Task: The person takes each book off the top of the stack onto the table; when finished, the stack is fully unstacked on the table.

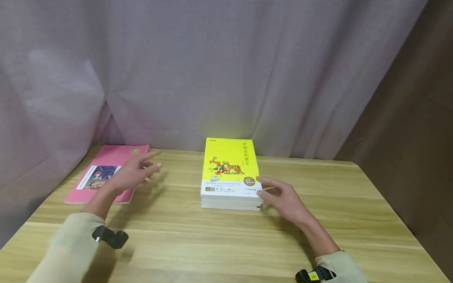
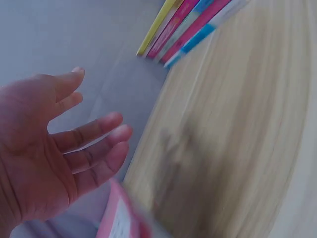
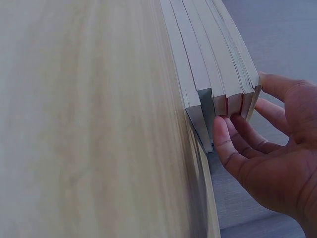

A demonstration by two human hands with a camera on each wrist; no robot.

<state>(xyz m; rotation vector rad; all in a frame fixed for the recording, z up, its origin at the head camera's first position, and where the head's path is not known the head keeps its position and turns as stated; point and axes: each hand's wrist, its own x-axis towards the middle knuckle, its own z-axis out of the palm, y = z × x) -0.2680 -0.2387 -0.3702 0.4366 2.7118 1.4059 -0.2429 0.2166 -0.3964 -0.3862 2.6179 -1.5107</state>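
A wooden table carries a pink book and a stack of books

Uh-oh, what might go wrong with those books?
Two things, maybe. The stack isn't lined up neatly: some page edges stick out further than others. The right hand is at its side, so a hard push might make books slide.

Also, the left hand is in the air near the pink book. That book lies close to the left edge of the table, so a bump might knock it off.
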